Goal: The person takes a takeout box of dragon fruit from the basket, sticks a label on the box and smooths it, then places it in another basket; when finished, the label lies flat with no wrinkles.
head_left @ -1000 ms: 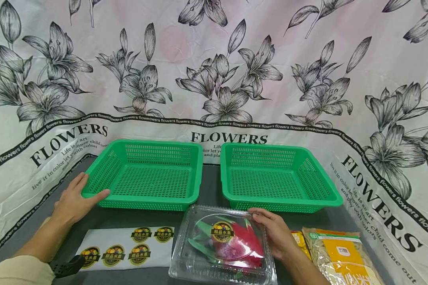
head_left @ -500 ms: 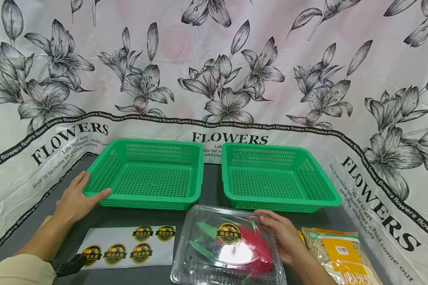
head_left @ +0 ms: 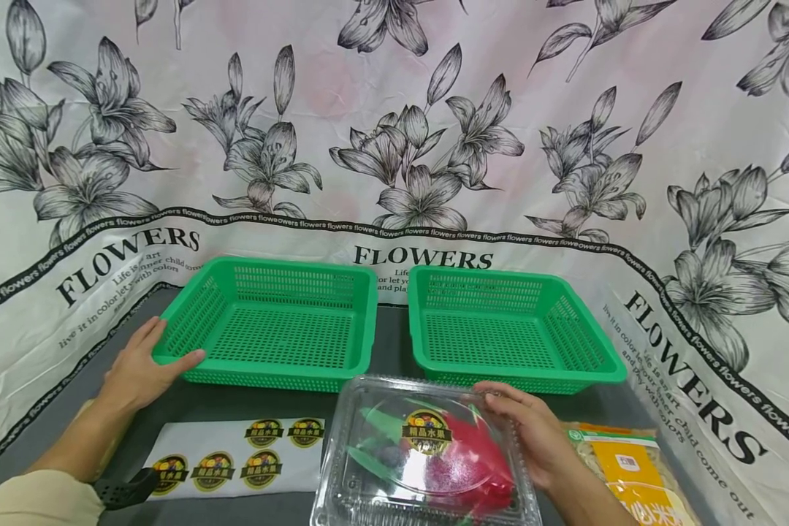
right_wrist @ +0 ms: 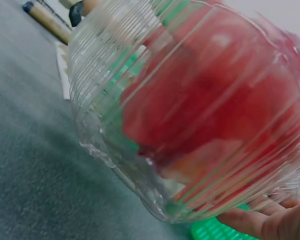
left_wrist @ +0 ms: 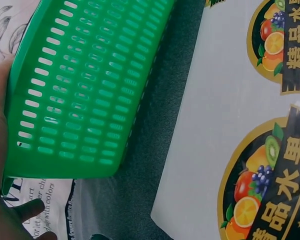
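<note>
My left hand (head_left: 134, 369) grips the front left corner of the left green basket (head_left: 263, 371), thumb over the front rim and fingers along the outside. In the left wrist view, the basket's slotted side wall (left_wrist: 85, 90) stands beside that hand. My right hand (head_left: 532, 431) holds a clear plastic clamshell box (head_left: 368, 497) by its right edge. Inside it lies a red dragon fruit (head_left: 473, 464) with green tips, large and close in the right wrist view. A round black-and-gold sticker (head_left: 427, 431) sits on the lid. Left of the box lies a white sticker sheet (head_left: 204, 438).
A second green basket (head_left: 513, 376) stands at the back right, with a gap between the two. To the right of my right arm is a clear bag with a yellow label (head_left: 631, 475). A flower-printed cloth (head_left: 335, 168) backs the grey table (head_left: 388, 351).
My right hand has shifted the clamshell box a little to the right. The small yellow packet beside the bag is now hidden by my right hand. My left hand stays on the basket.
</note>
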Demonstrator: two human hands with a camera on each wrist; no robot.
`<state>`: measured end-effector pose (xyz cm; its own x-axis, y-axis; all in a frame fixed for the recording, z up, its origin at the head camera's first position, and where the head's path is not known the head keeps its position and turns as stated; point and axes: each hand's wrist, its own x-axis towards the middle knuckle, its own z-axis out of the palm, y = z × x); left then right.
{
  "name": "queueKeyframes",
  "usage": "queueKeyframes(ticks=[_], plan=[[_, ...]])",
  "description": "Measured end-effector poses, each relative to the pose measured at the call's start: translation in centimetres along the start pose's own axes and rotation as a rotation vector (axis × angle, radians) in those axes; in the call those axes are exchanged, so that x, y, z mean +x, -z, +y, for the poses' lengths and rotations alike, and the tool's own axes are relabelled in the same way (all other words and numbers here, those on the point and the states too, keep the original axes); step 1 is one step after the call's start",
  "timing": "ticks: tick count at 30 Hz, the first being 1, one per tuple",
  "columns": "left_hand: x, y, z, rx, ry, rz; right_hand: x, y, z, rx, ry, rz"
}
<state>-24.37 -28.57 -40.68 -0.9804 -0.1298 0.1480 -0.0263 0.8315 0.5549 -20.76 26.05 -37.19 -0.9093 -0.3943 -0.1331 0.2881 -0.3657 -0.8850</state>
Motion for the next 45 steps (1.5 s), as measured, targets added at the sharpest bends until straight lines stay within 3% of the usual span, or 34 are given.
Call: queueKeyframes(ticks=[10,20,36,45], plan=[[-0.2,0.1,0.4,0.048,0.024,0.016,0.2,-1.6,-1.5,0.029,0.005,0.000],[-0.3,-0.1,0.8,0.057,0.043,0.027,1.1,-3.6,-3.6,-0.017,-0.053,0.105],[-0.5,-0.5,0.7,0.004,0.041,0.035,5.7,-8.0,-9.2,-0.034,0.022,0.096],[-0.4,-0.3,0.7,0.004,0.026,0.035,8.3,-10.2,-10.0,-0.059,0.058,0.149]])
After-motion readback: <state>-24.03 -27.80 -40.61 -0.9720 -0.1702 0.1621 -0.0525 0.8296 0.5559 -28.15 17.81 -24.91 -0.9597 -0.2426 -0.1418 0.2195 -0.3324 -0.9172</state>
